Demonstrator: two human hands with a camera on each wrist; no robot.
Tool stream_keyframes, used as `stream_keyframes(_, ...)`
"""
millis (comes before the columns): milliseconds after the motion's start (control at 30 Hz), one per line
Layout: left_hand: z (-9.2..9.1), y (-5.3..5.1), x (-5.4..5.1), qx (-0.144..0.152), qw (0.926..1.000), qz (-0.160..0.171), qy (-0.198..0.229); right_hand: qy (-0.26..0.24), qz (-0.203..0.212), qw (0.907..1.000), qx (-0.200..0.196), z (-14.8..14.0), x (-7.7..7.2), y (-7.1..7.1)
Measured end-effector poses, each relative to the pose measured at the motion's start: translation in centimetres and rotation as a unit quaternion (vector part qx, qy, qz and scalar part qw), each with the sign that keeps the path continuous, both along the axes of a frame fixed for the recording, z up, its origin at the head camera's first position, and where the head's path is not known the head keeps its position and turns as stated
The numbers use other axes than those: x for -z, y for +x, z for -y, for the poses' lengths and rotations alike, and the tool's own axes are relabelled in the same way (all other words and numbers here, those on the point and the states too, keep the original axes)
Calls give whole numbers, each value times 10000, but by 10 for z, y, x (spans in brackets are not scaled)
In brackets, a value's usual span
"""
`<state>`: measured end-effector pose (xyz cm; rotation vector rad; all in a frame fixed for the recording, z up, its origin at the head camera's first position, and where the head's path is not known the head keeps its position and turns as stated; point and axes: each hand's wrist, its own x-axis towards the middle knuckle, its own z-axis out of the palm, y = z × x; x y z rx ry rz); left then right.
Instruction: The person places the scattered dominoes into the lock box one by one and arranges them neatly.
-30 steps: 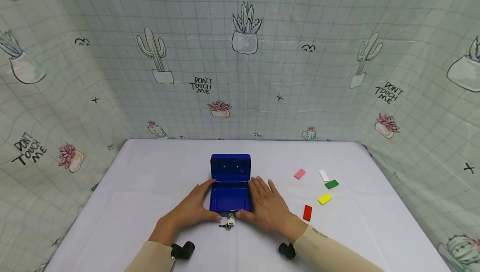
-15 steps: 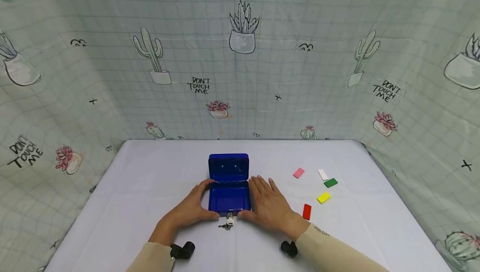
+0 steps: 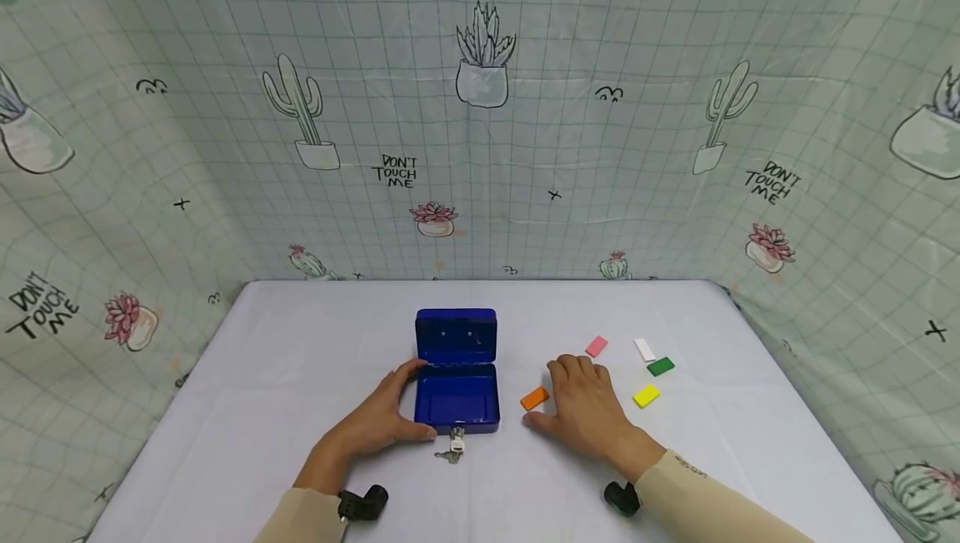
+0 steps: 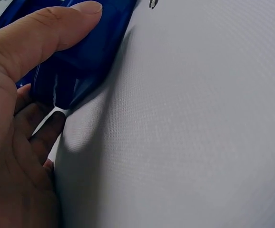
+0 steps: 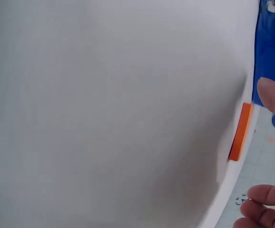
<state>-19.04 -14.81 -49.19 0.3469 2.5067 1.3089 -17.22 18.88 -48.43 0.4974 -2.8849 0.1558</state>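
Note:
A small blue metal cash box [image 3: 457,397] stands on the white table with its lid [image 3: 456,335] raised. A padlock with keys [image 3: 456,441] hangs at its front. My left hand [image 3: 375,418] grips the box's left side, thumb at the front corner and fingers toward the back; the left wrist view shows this thumb [image 4: 56,31] over the blue wall. Just right of the box lies an orange block [image 3: 535,397], flat on the cloth. My right hand [image 3: 588,414] is over the table beside it, fingers bent, with a gap between thumb and fingers and nothing seen held.
Farther right lie a pink block [image 3: 596,346], a white block [image 3: 644,350], a green block [image 3: 661,366] and a yellow block [image 3: 647,396]. White and green lie close together. A patterned cloth [image 3: 555,118] rises behind the table and along its sides.
My right hand has left the box's right side and moved right, uncovering the orange block and covering the red block seen earlier. The left hand has stayed on the box.

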Motion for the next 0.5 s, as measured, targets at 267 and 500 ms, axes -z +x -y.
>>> stream_keyframes(267,-1,0,3,24,9999,-110,-45,162,-173,9997,32,-2,4,-2)
stream_keyframes(500,0,0,2,-1,9999,-102,-58,282,10,9996,-57,3,6,-4)
